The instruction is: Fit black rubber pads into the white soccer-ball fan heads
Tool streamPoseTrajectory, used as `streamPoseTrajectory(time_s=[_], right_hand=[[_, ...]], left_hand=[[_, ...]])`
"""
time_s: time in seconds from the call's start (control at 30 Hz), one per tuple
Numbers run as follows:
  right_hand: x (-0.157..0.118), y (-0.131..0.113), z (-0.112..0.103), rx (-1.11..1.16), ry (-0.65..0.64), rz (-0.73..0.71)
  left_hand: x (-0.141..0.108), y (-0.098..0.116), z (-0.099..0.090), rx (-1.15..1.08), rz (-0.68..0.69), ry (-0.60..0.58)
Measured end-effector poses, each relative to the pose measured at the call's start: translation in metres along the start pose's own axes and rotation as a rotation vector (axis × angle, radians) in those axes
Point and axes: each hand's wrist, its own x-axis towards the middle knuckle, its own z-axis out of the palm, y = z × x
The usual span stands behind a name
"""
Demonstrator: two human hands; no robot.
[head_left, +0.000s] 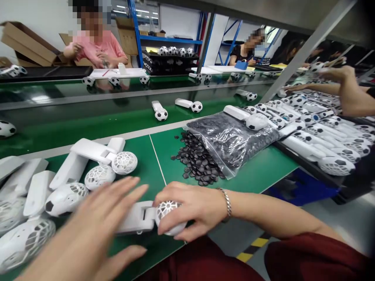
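Fingers of your right hand (195, 207) are clamped around the white lattice ball (168, 208), its handle (140, 218) pointing left above the table (143, 156). Your left hand (96, 218) is blurred and spread open; you can't tell if it touches the handle. Handling it calls for a steady ball end. Black pieces (202, 164) spill from a plastic bag (231, 136); beyond the belt (117, 113), a pink-shirted person (99, 48) works.

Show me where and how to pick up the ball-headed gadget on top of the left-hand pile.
I'd take the top gadget by its long white handle, from above, pinching both long sides. It is straight and lies across another gadget, upper face uncovered; the round, openwork head looks harder to hold.
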Motion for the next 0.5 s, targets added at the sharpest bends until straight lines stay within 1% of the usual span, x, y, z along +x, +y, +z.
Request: streamPoseTrajectory(time_s=[0.03, 0.07, 0.1, 0.13, 0.17, 0.23, 0.27, 0.3, 0.33, 0.4, 0.5], right_hand=[[0.0, 0.003, 0.004, 0.011, -0.005, -0.009], [0.0, 0.008, 0.005, 0.033, -0.005, -0.005], [-0.002, 0.013, 0.003, 0.057, 0.009, 0.024], [-0.005, 0.02, -0.001, 0.07, 0.044, 0.082], [-0.008, 0.028, -0.006, 0.057, 0.104, 0.17], [-0.014, 0.045, -0.018, -0.068, 0.239, 0.41], [-0.016, 0.054, -0.022, -0.155, 0.28, 0.531], [-0.017, 0.062, -0.025, -0.236, 0.285, 0.629], [-0.017, 0.07, -0.026, -0.301, 0.261, 0.698], [-0.014, 0.083, -0.025, -0.373, 0.166, 0.76], [-0.006, 0.092, -0.02, -0.428, -0.003, 0.738]], left_hand=[[0.014, 0.01, 0.006, -0.014, 0.059, -0.078], [0.028, 0.017, 0.012, -0.066, 0.083, -0.146], [0.04, 0.022, 0.019, -0.095, 0.076, -0.201], [0.051, 0.024, 0.025, -0.101, 0.053, -0.216], [0.058, 0.025, 0.03, -0.086, 0.011, -0.202], [0.067, 0.021, 0.037, -0.015, -0.08, -0.131], [0.069, 0.019, 0.039, 0.011, -0.117, -0.097], [0.07, 0.016, 0.04, 0.02, -0.14, -0.077], [0.071, 0.014, 0.041, 0.018, -0.151, -0.065], [0.071, 0.012, 0.04, 0.002, -0.144, -0.027], [0.072, 0.011, 0.04, -0.026, -0.142, 0.067]])
